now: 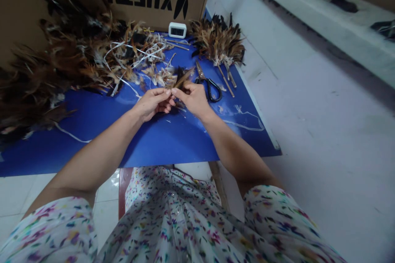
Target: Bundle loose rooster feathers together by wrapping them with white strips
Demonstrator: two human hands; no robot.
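My left hand [156,104] and my right hand [194,98] meet over the blue table, their thumbs and fingertips pinched close together. Brown and dark feathers [182,78] stick up from between the fingers of my right hand. What my left fingertips pinch is too small to make out. Just right of my right hand lie scissors [212,90] with black handles, blades pointing away. Loose pale feathers [163,77] lie behind my hands.
A large heap of brown feathers [74,57] with white string covers the left of the blue table [173,144]. Feather bundles on sticks [219,41] lie back right. A white clock [177,30] stands before a cardboard box [123,18]. A wall [308,111] borders the right side.
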